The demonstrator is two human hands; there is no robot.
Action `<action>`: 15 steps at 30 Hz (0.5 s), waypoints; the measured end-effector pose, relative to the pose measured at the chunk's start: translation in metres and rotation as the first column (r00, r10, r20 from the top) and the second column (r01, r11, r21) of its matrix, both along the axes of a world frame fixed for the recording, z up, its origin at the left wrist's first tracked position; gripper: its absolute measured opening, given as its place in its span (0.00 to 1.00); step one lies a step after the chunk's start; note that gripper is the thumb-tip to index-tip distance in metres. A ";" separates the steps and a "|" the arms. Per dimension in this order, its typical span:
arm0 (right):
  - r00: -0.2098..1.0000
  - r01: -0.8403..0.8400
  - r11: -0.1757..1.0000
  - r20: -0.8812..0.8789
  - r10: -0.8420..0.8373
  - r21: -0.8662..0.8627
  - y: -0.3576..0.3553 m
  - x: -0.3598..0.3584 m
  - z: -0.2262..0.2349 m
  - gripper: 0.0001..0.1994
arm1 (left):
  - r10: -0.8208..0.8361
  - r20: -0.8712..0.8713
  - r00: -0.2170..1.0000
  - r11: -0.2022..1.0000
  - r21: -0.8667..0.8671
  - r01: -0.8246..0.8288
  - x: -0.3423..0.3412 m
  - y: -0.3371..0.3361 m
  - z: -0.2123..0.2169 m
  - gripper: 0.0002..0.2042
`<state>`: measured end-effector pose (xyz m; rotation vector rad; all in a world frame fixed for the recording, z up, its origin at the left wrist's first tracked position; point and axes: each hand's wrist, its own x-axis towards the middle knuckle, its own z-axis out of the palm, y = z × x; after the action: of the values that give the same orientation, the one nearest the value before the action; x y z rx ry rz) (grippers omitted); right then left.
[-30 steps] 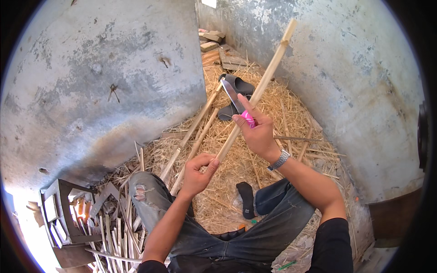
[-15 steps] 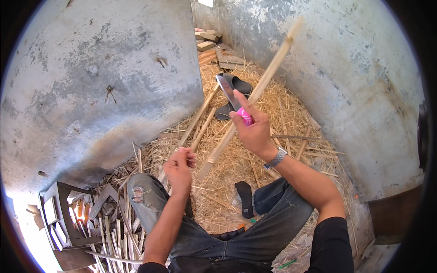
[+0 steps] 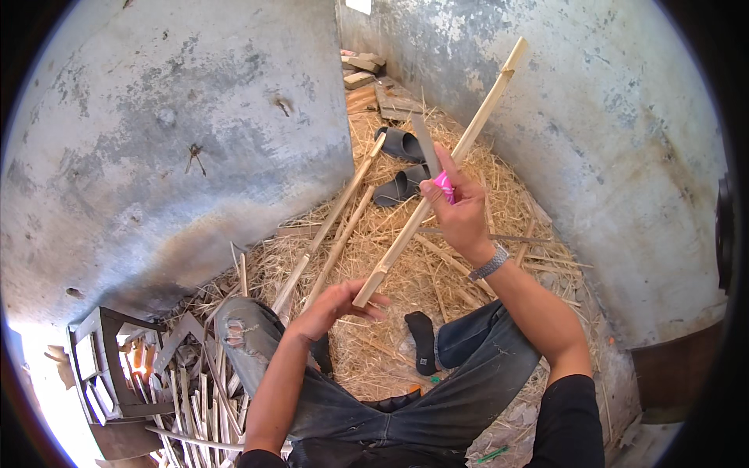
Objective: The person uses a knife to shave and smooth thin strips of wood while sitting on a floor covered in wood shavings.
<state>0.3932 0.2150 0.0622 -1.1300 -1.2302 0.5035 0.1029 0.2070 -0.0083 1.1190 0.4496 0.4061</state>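
A long split bamboo strip (image 3: pixel 407 232) slants from lower left to upper right in front of me. My right hand (image 3: pixel 463 221) is closed on a knife, its pink handle (image 3: pixel 444 187) in the palm and its grey blade (image 3: pixel 425 144) pointing up and away. That same hand also grips the strip near its middle. At the strip's lower end is my left hand (image 3: pixel 342 303), its fingers stretched out behind the tip; whether they press on it I cannot tell.
Two bamboo lengths (image 3: pixel 343 201) lie on the straw-covered ground (image 3: pixel 374 335) left of the strip. Dark slippers (image 3: pixel 400 186) sit beyond. Split sticks (image 3: pixel 195 413) pile up by a dark frame (image 3: pixel 101 366) at lower left. Grey walls (image 3: pixel 195 148) rise on both sides.
The strip and my right hand with the knife have shifted right. My left hand has opened from curled fingers and come to the strip's lower end.
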 end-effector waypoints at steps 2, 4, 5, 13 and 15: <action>0.999 -0.028 0.999 0.026 0.028 -0.017 -0.003 -0.007 -0.002 0.30 | -0.117 0.069 0.991 0.993 -0.015 0.119 0.009 -0.009 0.008 0.33; 0.997 -0.056 0.998 0.047 0.058 -0.035 -0.004 -0.015 -0.005 0.29 | -0.099 0.088 0.991 0.991 -0.085 0.106 0.014 -0.014 0.006 0.21; 0.996 -0.067 0.997 0.057 0.070 -0.042 -0.003 -0.017 -0.009 0.29 | -0.116 0.115 0.987 0.981 -0.145 0.132 0.013 -0.011 -0.003 0.18; 0.905 0.067 0.997 0.422 -0.051 -0.023 0.003 -0.006 -0.001 0.21 | 0.217 -0.184 0.959 0.933 0.329 -0.148 0.021 -0.022 -0.002 0.11; 0.860 0.148 0.989 0.494 -0.132 0.007 0.002 -0.004 0.005 0.20 | 0.362 -0.198 0.911 0.766 0.619 -0.170 0.024 -0.024 -0.002 0.11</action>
<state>0.3887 0.2172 0.0668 -1.4168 -1.5666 0.1173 0.1266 0.1825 -0.0105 1.7547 0.8025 0.6589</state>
